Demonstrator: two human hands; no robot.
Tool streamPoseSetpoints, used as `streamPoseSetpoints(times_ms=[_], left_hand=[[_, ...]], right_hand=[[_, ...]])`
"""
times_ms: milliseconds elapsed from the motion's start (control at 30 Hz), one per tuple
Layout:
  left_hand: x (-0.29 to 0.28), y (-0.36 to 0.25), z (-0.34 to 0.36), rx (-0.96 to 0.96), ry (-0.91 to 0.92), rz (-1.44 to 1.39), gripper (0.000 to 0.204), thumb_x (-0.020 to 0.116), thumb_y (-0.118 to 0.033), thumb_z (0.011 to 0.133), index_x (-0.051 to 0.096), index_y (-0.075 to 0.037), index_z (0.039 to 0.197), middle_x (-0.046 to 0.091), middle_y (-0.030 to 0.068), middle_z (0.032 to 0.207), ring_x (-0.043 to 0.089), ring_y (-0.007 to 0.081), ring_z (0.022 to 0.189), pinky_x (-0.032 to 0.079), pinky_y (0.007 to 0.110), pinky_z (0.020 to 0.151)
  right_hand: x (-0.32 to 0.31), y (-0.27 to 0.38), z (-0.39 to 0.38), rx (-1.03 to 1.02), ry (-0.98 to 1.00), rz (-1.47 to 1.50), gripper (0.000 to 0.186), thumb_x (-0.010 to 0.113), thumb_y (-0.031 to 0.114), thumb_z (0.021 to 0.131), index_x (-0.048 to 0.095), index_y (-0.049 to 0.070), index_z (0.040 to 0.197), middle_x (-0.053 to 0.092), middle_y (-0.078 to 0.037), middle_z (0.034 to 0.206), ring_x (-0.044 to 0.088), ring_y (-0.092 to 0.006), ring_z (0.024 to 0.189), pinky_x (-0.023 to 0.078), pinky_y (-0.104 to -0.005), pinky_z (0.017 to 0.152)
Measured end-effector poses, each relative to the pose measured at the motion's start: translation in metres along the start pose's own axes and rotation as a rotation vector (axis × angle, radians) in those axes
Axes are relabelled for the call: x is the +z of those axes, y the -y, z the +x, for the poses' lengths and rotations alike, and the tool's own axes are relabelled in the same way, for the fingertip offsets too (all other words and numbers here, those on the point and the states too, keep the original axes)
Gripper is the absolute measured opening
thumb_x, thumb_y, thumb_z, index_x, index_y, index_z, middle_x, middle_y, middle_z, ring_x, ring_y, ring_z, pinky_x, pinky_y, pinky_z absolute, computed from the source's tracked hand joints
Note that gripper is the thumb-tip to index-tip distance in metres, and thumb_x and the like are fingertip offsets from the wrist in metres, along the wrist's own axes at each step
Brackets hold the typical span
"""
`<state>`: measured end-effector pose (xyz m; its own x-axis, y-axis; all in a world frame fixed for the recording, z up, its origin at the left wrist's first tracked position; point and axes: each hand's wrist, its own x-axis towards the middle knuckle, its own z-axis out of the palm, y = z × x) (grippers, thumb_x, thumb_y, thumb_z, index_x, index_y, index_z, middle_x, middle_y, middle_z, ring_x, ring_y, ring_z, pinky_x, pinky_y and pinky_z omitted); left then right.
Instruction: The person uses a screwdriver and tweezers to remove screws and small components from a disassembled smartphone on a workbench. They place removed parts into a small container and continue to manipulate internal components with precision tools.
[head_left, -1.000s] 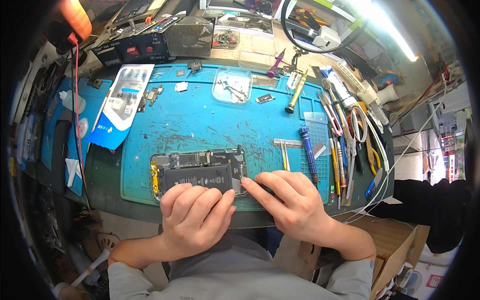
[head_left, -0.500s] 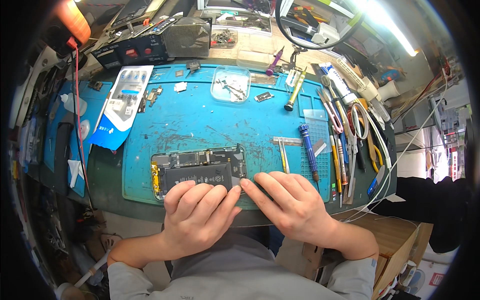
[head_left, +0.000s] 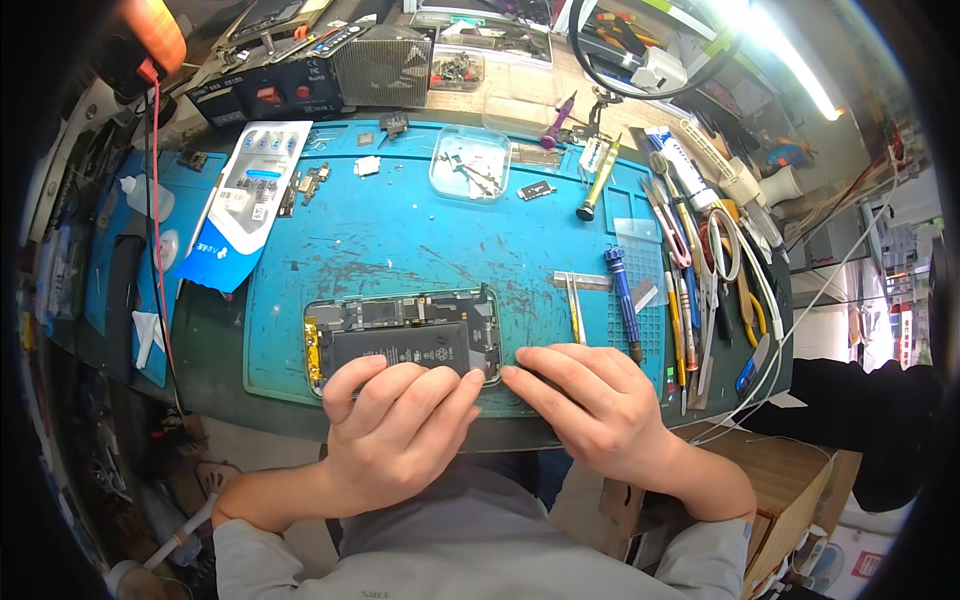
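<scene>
Head view: right grip (head_left: 590,405) has moved off the phone (head_left: 400,335) at its left; handling there perhaps pauses. Whether this or left grip (head_left: 400,425) pinches something, I cannot tell.

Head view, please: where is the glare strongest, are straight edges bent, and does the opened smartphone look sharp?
In the head view, glare is strongest at the tube lamp, upper right; the head view also bows the near edge of the dark green mat; the opened smartphone looks fairly sharp in it.
</scene>
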<state>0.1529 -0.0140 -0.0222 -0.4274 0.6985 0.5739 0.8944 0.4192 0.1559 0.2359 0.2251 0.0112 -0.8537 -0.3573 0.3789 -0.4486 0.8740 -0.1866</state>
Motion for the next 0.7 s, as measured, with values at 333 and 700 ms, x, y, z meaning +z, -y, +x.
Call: streamPoseSetpoints(times_ms=[333, 700], left_hand=[[0.002, -0.002, 0.001, -0.042, -0.013, -0.035, 0.030, 0.084, -0.015, 0.079, 0.084, -0.015, 0.108, 0.071, -0.0039, 0.108, 0.061, 0.0173, 0.103, 0.037, 0.042, 0.108], [-0.001, -0.002, 0.001, -0.007, 0.068, -0.002, 0.041, 0.083, -0.020, 0.078, 0.084, -0.015, 0.118, 0.067, -0.0006, 0.118, 0.054, 0.0217, 0.113, 0.033, 0.047, 0.112]], right_hand=[[-0.016, 0.001, 0.001, 0.309, -0.005, -0.015, 0.042, 0.078, 0.007, 0.079, 0.076, 0.004, 0.121, 0.064, -0.008, 0.111, 0.064, -0.0195, 0.081, 0.052, -0.0356, 0.067], [-0.037, -0.019, -0.007, 0.775, 0.035, 1.218, 0.030, 0.064, -0.007, 0.098, 0.074, -0.003, 0.126, 0.061, -0.009, 0.112, 0.062, -0.0115, 0.083, 0.054, -0.0282, 0.073]])
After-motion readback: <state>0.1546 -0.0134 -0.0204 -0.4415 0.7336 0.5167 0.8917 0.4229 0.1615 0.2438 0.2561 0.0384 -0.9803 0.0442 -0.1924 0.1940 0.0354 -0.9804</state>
